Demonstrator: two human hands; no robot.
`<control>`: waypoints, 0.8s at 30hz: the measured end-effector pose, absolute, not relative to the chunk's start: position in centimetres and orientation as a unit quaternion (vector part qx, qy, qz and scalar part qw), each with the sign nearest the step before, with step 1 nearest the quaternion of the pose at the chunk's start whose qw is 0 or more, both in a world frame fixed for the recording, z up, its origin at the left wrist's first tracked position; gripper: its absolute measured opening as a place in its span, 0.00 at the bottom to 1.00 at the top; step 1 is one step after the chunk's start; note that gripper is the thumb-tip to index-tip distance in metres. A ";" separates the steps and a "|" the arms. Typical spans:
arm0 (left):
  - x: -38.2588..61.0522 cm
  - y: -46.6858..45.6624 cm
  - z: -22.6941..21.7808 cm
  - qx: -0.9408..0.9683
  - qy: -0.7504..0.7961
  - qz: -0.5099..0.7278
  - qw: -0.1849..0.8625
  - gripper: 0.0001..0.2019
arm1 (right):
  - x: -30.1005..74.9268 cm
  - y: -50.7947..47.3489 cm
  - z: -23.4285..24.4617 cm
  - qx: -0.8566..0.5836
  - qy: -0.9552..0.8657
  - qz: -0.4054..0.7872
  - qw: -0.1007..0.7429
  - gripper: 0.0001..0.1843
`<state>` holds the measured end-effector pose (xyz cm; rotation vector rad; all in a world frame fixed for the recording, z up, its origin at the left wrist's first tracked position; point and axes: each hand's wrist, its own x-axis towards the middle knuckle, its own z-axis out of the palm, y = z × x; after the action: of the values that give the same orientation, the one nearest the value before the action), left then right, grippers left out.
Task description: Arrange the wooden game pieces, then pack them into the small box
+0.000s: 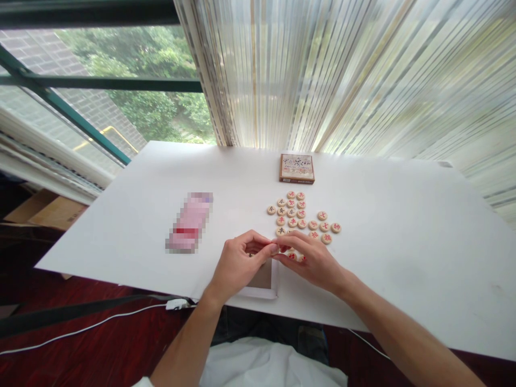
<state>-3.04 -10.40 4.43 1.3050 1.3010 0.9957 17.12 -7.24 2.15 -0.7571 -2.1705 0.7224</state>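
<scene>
My left hand (241,263) and my right hand (308,257) meet over the table's near side, fingertips pinched together and touching. Whatever sits between the fingertips is small and mostly hidden. Beneath my left hand lies an open shallow box (262,279) with a pale rim, and part of a xiangqi piece shows in it under the fingers. Just beyond my right hand, round wooden xiangqi pieces (301,214) lie flat in loose rows, marked with red or black characters. Some pieces, such as a red one (292,257), are partly covered by my right hand.
A printed box lid (297,169) rests behind the pieces. Left of the pieces lies a pink, pixelated flat item (189,223). The white table (403,215) ends at a window and striped curtain (282,70). A white cable (100,321) runs below the near edge.
</scene>
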 end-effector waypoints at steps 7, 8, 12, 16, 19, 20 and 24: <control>-3.5 -10.5 4.5 0.548 0.528 0.398 0.512 0.13 | 17.1 -7.1 2.2 -0.291 -0.843 0.272 0.362 0.13; -3.5 -10.5 4.5 0.548 0.526 0.398 0.515 0.13 | 17.1 -7.1 2.2 -0.293 -0.842 0.271 0.362 0.14; -3.7 -10.6 4.6 0.554 0.511 0.397 0.525 0.14 | 17.2 -7.0 2.5 -0.297 -0.838 0.263 0.374 0.15; -3.5 -10.6 4.7 0.567 0.501 0.402 0.515 0.15 | 17.1 -6.9 2.7 -0.301 -0.834 0.249 0.390 0.15; -3.6 -10.5 4.8 0.574 0.497 0.402 0.512 0.14 | 17.1 -6.9 2.7 -0.301 -0.833 0.246 0.392 0.16; -3.7 -10.5 4.8 0.577 0.493 0.400 0.513 0.14 | 17.1 -6.9 2.7 -0.301 -0.834 0.246 0.393 0.16; -4.0 -10.5 4.7 0.584 0.490 0.395 0.512 0.14 | 17.1 -6.9 2.7 -0.297 -0.837 0.244 0.390 0.17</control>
<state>-3.95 -10.46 4.74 1.4058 1.1788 0.9491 17.07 -6.95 2.68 -0.7553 -2.1259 0.6195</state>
